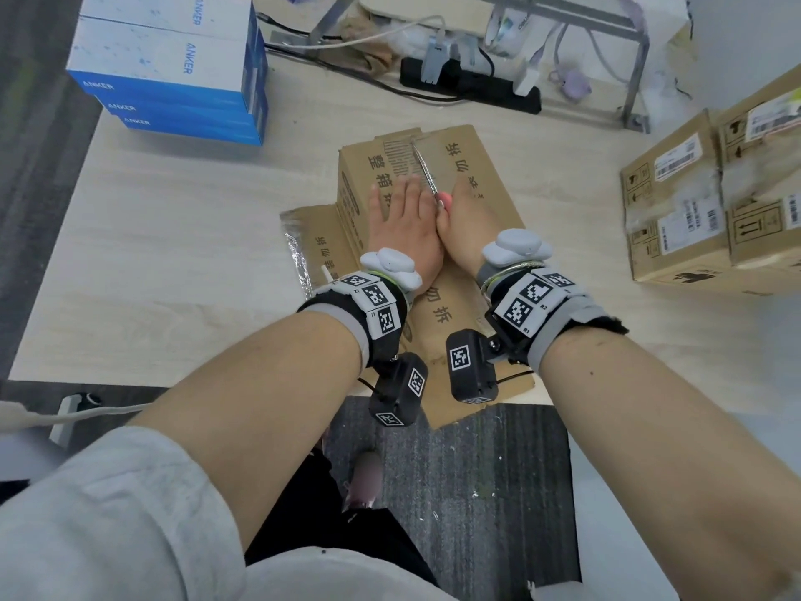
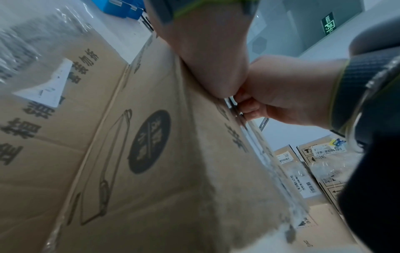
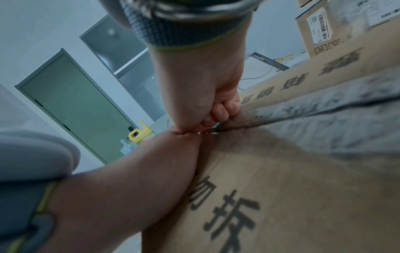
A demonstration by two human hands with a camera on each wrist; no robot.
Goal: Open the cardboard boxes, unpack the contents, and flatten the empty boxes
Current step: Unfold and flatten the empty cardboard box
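Observation:
A brown cardboard box [image 1: 472, 167] with printed characters lies in the middle of the table, a loose flap [image 1: 316, 245] spread at its left. My left hand [image 1: 401, 210] presses flat on the box top, fingers straight; in the left wrist view the palm [image 2: 207, 51] rests on the box [image 2: 151, 154]. Beside it my right hand [image 1: 457, 214] grips a cutting tool with a pink handle. Its thin metal blade [image 1: 424, 169] lies along the taped centre seam. In the right wrist view the right hand [image 3: 203, 92] is curled tight against the box [image 3: 292, 171].
Stacked blue and white boxes [image 1: 173, 71] stand at the back left. Two sealed cardboard boxes [image 1: 676, 201] [image 1: 763, 175] sit at the right. A black power strip [image 1: 472, 86], cables and a metal frame [image 1: 637, 58] line the back. The box's near flap overhangs the table's front edge [image 1: 216, 379].

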